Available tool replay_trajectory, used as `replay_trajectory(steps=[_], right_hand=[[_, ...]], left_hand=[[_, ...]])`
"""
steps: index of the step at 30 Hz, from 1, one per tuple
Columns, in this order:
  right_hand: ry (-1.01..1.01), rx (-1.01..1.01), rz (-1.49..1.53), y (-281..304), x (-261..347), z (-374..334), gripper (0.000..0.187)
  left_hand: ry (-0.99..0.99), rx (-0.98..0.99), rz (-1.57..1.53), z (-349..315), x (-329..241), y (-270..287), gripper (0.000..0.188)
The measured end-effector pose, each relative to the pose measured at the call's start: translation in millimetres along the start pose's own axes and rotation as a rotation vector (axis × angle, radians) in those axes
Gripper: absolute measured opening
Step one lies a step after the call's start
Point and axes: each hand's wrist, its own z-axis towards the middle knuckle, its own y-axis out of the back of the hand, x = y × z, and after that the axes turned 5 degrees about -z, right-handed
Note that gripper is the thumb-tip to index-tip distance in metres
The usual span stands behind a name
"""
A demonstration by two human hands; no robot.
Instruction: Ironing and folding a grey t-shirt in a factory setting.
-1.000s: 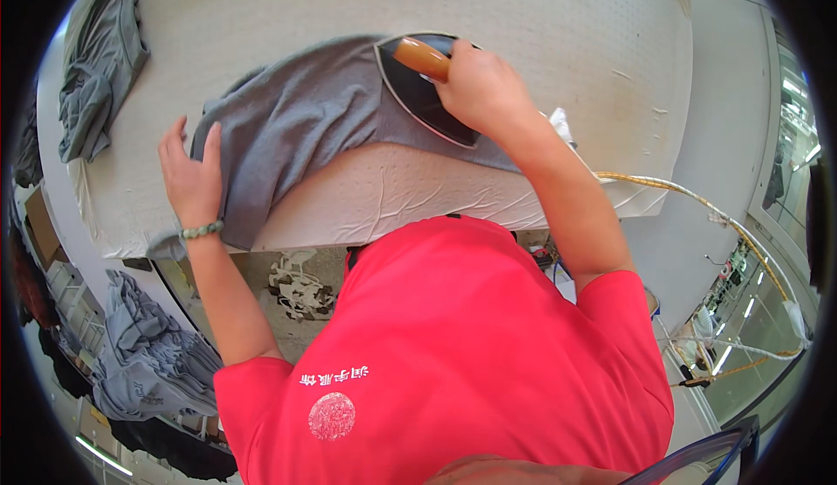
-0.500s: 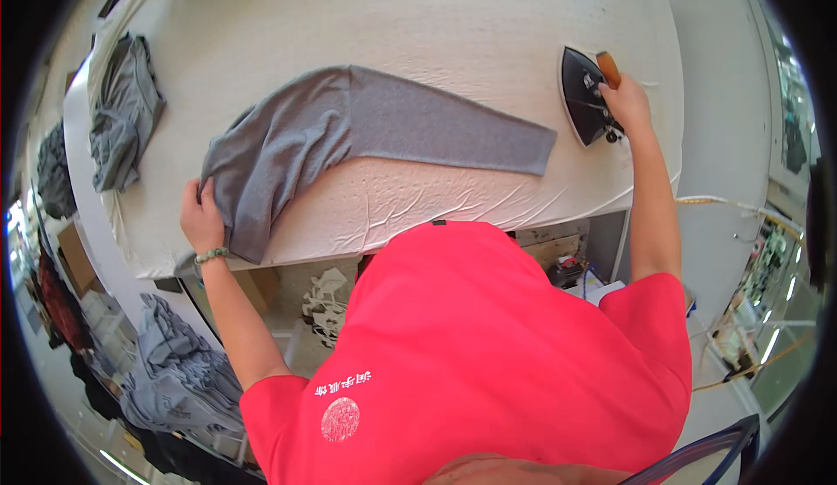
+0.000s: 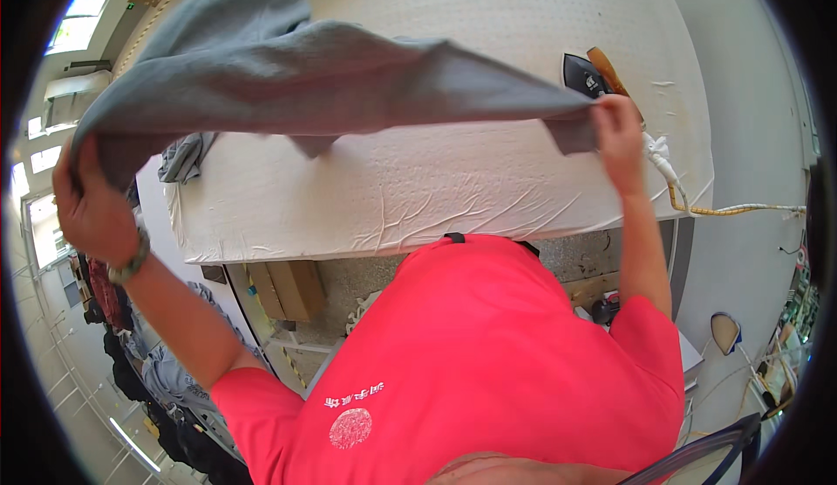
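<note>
A grey knit garment (image 3: 349, 79) is stretched between my hands above the padded white table. My left hand (image 3: 96, 210), with a bead bracelet at the wrist, is closed on its left end. At the other end my right hand (image 3: 619, 140) pinches a corner, and a short flap hangs beside the fingers. The cloth sags in folds, and its far left part is spread upward. Just beyond my right hand stands a dark iron (image 3: 582, 77) with a wooden handle (image 3: 606, 68), untouched on the table.
The padded white table (image 3: 436, 184) has creases along its near edge. Another grey garment (image 3: 185, 155) lies at its left edge, partly hidden. A cord (image 3: 741, 210) runs off right from the iron. Below left are a cardboard box (image 3: 295, 291) and piled grey clothes (image 3: 174, 372).
My right hand has let go of the iron and taken the garment's right end. Both hands have lifted the garment off the table, the left one moving out to the left.
</note>
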Motion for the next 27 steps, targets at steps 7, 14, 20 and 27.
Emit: replay_trajectory(steps=[7,14,20,27], right_hand=[[-0.25,-0.107,0.121,168,16,-1,0.017],[0.104,0.573,-0.837,55,-16,-31,0.022],[0.202,0.66,-0.238,-86,14,-50,0.019],[0.174,1.006,-0.2,-142,15,-35,0.024]], left_hand=[[0.244,0.383,-0.15,-46,22,42,0.021],[0.488,1.224,0.184,-272,68,-52,0.03],[0.626,0.877,0.131,-357,60,-36,0.028],[0.567,0.793,0.289,-368,56,-24,0.025]])
